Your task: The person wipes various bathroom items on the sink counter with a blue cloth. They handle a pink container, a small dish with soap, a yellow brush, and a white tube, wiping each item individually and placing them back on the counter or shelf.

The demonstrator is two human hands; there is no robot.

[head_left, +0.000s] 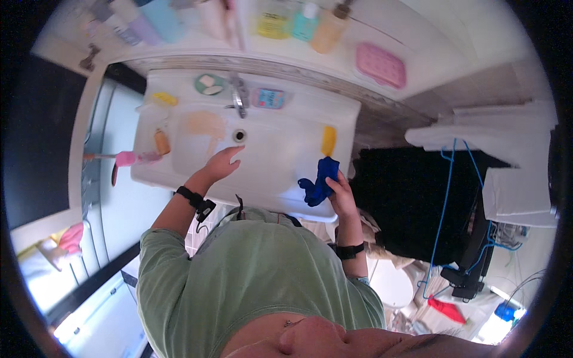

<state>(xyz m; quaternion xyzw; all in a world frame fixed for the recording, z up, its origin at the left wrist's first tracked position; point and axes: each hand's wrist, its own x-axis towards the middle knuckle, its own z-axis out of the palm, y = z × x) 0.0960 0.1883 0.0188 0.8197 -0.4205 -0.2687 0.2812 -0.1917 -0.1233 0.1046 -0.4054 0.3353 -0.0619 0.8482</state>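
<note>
Leaning over a white sink (pixel 280 173), a person in a green shirt (pixel 250 274) works with both bare hands, seen from the head camera. The shirt hides the sink's near rim and both upper arms; bottles along the shelf (pixel 418 53) above are blurred and bent by the lens. The left hand (pixel 222 164) reaches into the basin, palm down, fingers (pixel 234 151) loosely spread and holding nothing, just short of the drain (pixel 239 135). The right hand (pixel 341 190) rests at the sink's right edge, its fingers closed on a crumpled blue cloth (pixel 319 181) that lies against the rim below a yellow sponge (pixel 328 140). Black bands circle both wrists. A pink brush (pixel 131 158) lies at the sink's left side, its handle cut off.
</note>
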